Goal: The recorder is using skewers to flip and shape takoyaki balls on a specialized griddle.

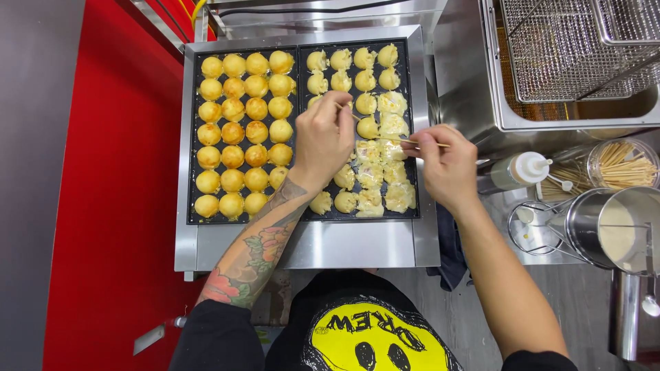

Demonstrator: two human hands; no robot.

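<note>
Hands (pixel 323 137) (pixel 447 161) pinch skewers (pixel 412 142) over pale dough balls (pixel 368 127), seemingly touching

Red wall panel (pixel 117 172), steel counter (pixel 474 82), grey floor (pixel 584 295).

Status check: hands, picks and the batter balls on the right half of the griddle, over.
Left hand and right hand each pinch a thin pick. Tips among pale, half-turned balls. Golden balls untouched. Nothing blocking.
</note>
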